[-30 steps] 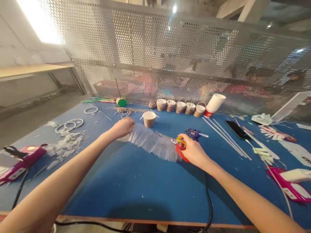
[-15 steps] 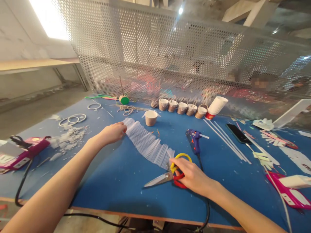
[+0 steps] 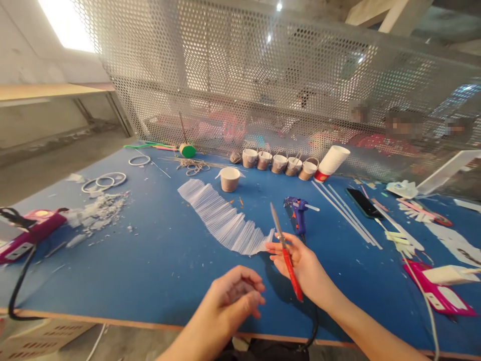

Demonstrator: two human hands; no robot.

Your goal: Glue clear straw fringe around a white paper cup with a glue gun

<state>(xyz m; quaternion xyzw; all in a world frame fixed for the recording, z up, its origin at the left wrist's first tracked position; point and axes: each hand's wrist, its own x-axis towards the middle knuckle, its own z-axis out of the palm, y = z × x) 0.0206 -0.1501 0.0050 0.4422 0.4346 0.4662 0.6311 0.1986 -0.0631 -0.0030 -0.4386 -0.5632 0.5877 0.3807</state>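
A pleated strip of whitish material (image 3: 225,218) lies curved across the middle of the blue table. Close to its right end, my right hand (image 3: 296,263) holds the red-handled scissors (image 3: 287,258), their blades pointing up and away. My left hand (image 3: 236,301) hovers over the table's front part, fingers loosely curled and apart, with nothing in it. Behind the strip stands a small cup wrapped in brown (image 3: 230,180). A purple glue gun (image 3: 299,213) lies to the right, beyond my right hand.
Several small wrapped buckets (image 3: 279,164) line the back, beside stacked paper cups (image 3: 332,163). White sticks (image 3: 345,215) and a phone (image 3: 364,203) lie right. White scraps (image 3: 103,213), rings (image 3: 108,181) and a pink power strip (image 3: 32,233) are left.
My left hand has let go of the strip's far end and come back toward the front edge. The scissors have turned from pointing left to pointing up in my right hand.
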